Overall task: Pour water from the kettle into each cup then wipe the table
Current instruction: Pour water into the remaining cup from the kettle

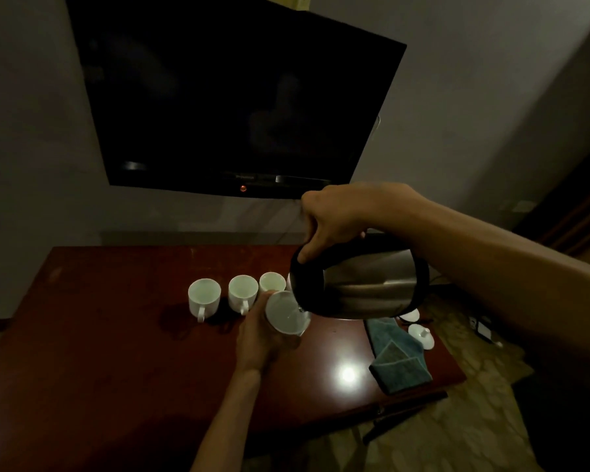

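The right hand grips the steel kettle by its handle, tipped with the spout at 9 o'clock over a white cup clasped in the left hand. Three cups stand on the table at 10 o'clock; a folded cloth lies at 4 o'clock.

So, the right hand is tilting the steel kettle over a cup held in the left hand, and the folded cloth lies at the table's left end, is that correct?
Not quite: the head view shows the folded cloth at the table's right end. The right hand does tilt the steel kettle over the cup in the left hand.
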A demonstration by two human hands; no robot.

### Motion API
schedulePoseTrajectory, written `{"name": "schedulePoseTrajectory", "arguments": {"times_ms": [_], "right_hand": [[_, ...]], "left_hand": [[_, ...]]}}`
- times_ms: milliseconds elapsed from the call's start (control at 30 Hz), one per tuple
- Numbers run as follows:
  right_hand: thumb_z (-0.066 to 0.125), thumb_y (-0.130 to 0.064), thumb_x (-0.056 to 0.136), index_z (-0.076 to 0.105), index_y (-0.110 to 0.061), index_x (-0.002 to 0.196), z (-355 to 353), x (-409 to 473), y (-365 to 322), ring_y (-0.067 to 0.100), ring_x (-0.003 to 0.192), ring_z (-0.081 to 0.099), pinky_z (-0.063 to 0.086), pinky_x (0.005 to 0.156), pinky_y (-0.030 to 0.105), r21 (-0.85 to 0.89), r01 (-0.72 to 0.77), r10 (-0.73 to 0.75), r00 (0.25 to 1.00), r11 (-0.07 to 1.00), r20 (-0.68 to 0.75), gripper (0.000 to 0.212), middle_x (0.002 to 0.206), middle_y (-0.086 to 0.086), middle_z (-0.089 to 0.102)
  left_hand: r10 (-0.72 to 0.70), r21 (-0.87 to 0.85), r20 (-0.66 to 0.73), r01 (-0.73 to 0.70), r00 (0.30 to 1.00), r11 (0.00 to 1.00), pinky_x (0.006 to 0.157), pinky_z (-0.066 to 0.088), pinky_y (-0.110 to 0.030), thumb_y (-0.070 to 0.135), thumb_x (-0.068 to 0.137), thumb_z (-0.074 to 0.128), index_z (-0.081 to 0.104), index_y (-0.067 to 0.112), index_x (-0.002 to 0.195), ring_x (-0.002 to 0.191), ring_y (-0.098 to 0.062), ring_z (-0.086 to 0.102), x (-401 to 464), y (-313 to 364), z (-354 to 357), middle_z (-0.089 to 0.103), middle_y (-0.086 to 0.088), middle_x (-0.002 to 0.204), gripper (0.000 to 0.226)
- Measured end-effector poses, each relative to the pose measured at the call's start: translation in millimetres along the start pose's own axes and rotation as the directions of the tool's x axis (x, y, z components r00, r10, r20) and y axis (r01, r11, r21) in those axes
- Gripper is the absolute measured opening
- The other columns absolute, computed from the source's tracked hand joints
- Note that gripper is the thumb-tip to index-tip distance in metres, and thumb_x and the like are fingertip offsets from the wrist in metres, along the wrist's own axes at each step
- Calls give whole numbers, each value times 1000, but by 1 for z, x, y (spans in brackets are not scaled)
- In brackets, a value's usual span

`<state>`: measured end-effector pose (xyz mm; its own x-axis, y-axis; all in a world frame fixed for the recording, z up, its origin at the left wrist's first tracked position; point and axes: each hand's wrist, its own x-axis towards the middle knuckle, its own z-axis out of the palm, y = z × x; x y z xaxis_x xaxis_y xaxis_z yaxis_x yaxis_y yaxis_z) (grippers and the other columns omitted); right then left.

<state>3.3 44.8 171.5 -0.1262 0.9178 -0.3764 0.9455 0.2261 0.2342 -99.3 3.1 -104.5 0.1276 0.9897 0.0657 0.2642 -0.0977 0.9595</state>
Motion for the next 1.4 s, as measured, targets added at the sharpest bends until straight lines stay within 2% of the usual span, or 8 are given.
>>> {"name": "schedulePoseTrajectory", "arguments": {"times_ms": [167,467,567,700,833,1033,1200,1400], "right_hand": [[78,-64,72,46,-23,117,2,2,3,18,75,66,58,72,36,-19,-1,1,1000,1000,-9,69,99,-2,62],[79,-61,73,44,-25,112,4,12,8,18,83,63,54,67,32,5,16,-16,1000,1000,5,63,100,-1,60],[79,-60,74,48,-25,102,5,15,8,17,79,64,52,63,31,15,26,-27,1000,1000,7,54,93,-2,63],[79,-57,76,48,-30,80,4,15,8,17,73,65,49,59,30,36,49,-50,998,998,23,41,85,-2,64],[79,-57,76,45,-32,84,6,18,6,17,77,65,48,57,29,45,46,-47,999,998,26,43,89,-2,64],[78,-55,77,42,-27,96,7,19,4,18,79,65,49,59,28,61,24,-27,999,998,39,49,94,-1,61],[77,-54,78,49,-29,81,5,19,3,22,79,69,57,65,34,76,42,-47,997,996,66,38,90,1,66],[79,-56,75,46,-28,89,6,21,3,24,83,72,60,69,37,83,31,-36,998,996,56,45,93,3,69]], "left_hand": [[12,-10,8,-12,1000,1000,91,54,-43,36,51,88,39,66,110,114,-15,58,2,-2,0,54,24,113,82],[38,-6,-9,-38,999,999,84,52,-37,23,53,91,42,57,108,111,-13,54,7,-6,1,49,31,106,82],[24,-12,-9,-24,1000,1000,85,55,-43,31,49,88,41,59,111,113,-16,56,7,-7,2,50,29,107,83],[17,-16,-5,-17,1000,1000,85,47,-32,23,53,91,41,55,111,110,-10,52,8,-6,3,47,32,105,84],[-2,-13,5,2,1000,1000,86,38,-28,16,56,91,42,46,114,107,-8,47,11,-6,2,47,24,107,81],[-37,-13,-10,37,999,999,90,45,-36,16,55,92,50,33,125,116,-21,54,13,-9,2,51,16,111,83],[-48,-21,-1,48,999,999,89,43,-34,16,56,91,50,31,126,119,-23,54,12,-7,2,51,16,112,82],[-75,-32,-6,75,997,997,90,44,-37,13,56,92,47,42,115,121,-27,54,11,-5,0,52,14,112,80]]}}
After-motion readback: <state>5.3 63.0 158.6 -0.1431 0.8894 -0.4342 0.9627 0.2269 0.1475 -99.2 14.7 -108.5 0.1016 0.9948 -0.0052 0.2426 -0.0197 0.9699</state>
